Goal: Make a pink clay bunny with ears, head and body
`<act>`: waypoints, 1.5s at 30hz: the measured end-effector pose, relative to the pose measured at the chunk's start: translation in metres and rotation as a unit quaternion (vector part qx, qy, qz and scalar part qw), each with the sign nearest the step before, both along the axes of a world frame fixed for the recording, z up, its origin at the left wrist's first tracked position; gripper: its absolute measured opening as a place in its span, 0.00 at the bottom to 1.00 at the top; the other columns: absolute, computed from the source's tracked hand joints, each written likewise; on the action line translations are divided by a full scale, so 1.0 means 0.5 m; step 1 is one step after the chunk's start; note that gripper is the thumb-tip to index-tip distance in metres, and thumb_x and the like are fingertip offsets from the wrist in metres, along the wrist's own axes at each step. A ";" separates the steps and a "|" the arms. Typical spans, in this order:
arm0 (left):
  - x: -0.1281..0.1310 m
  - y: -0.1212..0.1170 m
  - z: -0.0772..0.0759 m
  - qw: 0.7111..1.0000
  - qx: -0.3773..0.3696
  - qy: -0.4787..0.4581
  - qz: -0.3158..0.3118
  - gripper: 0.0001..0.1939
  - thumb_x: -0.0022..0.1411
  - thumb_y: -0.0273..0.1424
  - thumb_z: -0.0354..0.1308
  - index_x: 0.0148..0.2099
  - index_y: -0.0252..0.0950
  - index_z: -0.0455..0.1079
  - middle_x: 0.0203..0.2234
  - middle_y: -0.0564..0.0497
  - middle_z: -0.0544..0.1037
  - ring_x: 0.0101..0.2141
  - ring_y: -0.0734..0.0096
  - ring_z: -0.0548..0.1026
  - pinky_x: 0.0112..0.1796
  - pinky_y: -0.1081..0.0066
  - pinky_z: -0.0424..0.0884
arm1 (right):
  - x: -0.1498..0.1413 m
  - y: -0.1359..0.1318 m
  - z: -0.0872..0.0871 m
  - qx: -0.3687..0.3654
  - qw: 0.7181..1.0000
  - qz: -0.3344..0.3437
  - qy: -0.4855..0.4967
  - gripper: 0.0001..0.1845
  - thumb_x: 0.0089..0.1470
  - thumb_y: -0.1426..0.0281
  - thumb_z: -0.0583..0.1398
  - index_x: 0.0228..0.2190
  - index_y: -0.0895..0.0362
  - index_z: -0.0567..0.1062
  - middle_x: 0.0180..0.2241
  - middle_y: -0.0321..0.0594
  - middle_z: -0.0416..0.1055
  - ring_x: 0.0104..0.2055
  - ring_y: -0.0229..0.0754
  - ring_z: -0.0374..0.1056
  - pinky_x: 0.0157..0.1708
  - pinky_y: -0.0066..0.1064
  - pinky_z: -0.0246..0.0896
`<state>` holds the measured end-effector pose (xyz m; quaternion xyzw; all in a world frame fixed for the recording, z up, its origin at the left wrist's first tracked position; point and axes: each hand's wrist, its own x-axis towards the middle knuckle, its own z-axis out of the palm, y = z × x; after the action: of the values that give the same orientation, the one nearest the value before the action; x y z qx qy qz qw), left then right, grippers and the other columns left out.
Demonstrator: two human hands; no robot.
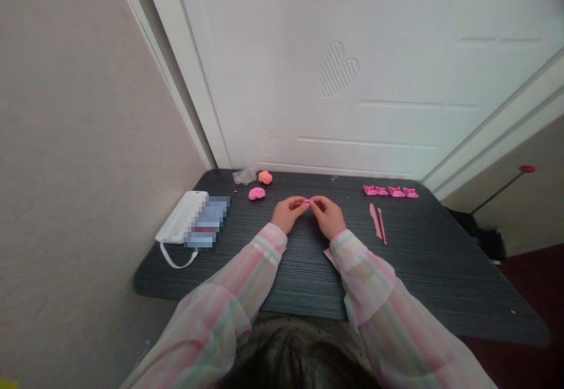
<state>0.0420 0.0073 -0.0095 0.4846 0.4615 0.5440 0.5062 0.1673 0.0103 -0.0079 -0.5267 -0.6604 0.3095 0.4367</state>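
Observation:
Above the middle of the dark table, my left hand point(287, 213) and my right hand point(327, 215) meet at the fingertips. Both are closed in a pinch on one small piece of pink clay point(307, 201), mostly covered by the fingers. To the left of my hands lies a larger lump of pink clay point(257, 193). Behind it sits an orange clay lump point(265, 177) beside a crumpled clear wrapper point(245, 175). Over on the right stands a row of several shaped pink clay pieces point(396, 191). In front of that row lie a pink plastic knife point(375, 220) and a thin pink modelling stick point(382, 226).
A white power bank point(183, 215) with a short white cable point(176, 264) lies at the table's left, against a blurred-out flat object point(209, 221). The dark table point(423, 271) has rounded corners. A white door panel point(282, 71) rises along its back edge.

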 end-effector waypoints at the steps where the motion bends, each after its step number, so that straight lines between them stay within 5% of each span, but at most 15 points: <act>1: -0.001 0.000 -0.001 1.000 0.001 0.003 0.004 0.09 0.43 0.31 0.62 0.29 0.33 0.72 0.26 0.49 0.77 0.29 0.71 0.73 0.34 0.70 0.68 | -0.001 -0.002 0.001 0.007 1.000 0.000 0.003 0.10 0.49 0.64 0.56 0.29 0.58 0.72 0.29 0.38 0.70 0.31 0.38 0.65 0.36 0.35 0.61; 7: -0.009 0.004 -0.002 0.999 0.005 0.019 0.037 0.07 0.45 0.32 0.59 0.27 0.33 0.72 0.24 0.50 0.77 0.27 0.72 0.73 0.35 0.69 0.68 | -0.009 -0.008 0.000 0.014 0.999 0.005 0.032 0.17 0.47 0.61 0.54 0.38 0.56 0.71 0.29 0.39 0.72 0.31 0.39 0.66 0.35 0.33 0.61; 14: -0.007 0.001 -0.003 0.997 0.026 0.053 0.057 0.07 0.47 0.33 0.58 0.28 0.33 0.71 0.26 0.50 0.76 0.31 0.71 0.72 0.38 0.68 0.66 | -0.007 -0.009 0.003 0.007 1.000 0.020 0.015 0.14 0.46 0.60 0.56 0.27 0.56 0.75 0.27 0.38 0.72 0.30 0.39 0.66 0.34 0.32 0.60; 28: -0.005 -0.005 0.009 0.983 0.048 0.171 0.055 0.06 0.49 0.30 0.57 0.28 0.33 0.72 0.28 0.50 0.74 0.32 0.72 0.70 0.36 0.71 0.65 | -0.004 -0.009 0.004 0.022 1.000 0.002 0.002 0.17 0.49 0.58 0.52 0.28 0.58 0.73 0.28 0.40 0.72 0.31 0.40 0.66 0.35 0.31 0.60; 45: -0.011 -0.003 0.005 0.982 0.034 0.178 0.048 0.04 0.47 0.29 0.58 0.26 0.33 0.71 0.25 0.51 0.73 0.30 0.72 0.69 0.35 0.71 0.63 | -0.003 -0.014 0.015 0.023 0.999 0.013 -0.029 0.15 0.48 0.60 0.54 0.25 0.58 0.73 0.26 0.39 0.70 0.29 0.39 0.64 0.33 0.31 0.58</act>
<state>0.0365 0.0057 -0.0071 0.5683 0.5481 0.4877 0.3725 0.1658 0.0035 -0.0005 -0.5167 -0.6866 0.2844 0.4250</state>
